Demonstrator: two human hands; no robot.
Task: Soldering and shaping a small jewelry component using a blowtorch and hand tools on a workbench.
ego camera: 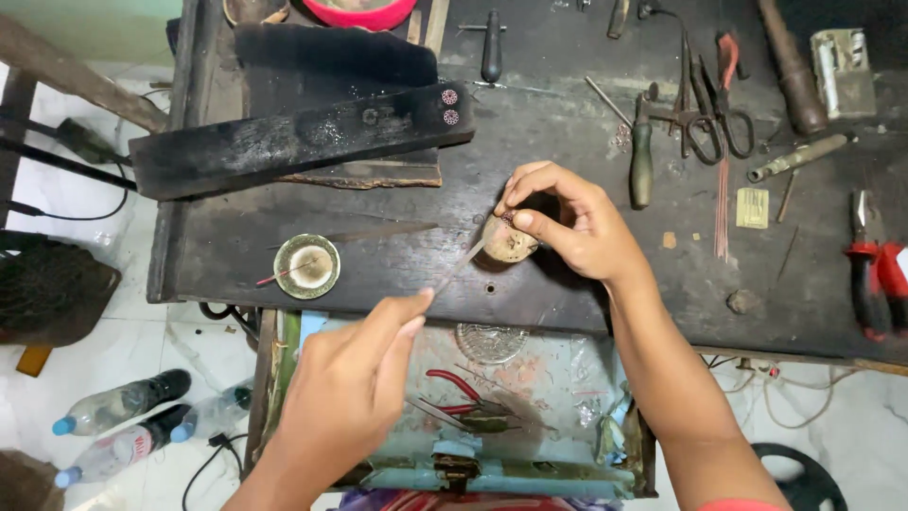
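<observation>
My right hand [574, 224] grips a small round beige lump [509, 242] and holds it against the dark workbench [397, 260]. My left hand [352, 383] pinches a thin metal tool [461, 268], like a file or tweezers. The tool's tip reaches the left side of the lump. What sits on top of the lump under my right thumb and finger is too small to tell.
A small round dish [306, 266] with a red stick lies left of the lump. A black block [303, 138] lies at the back. Scissors [705, 109], a green-handled tool [642, 156] and red pliers [875, 270] lie right. An open drawer [492, 416] holds red-handled pliers. Plastic bottles [123, 421] lie on the floor.
</observation>
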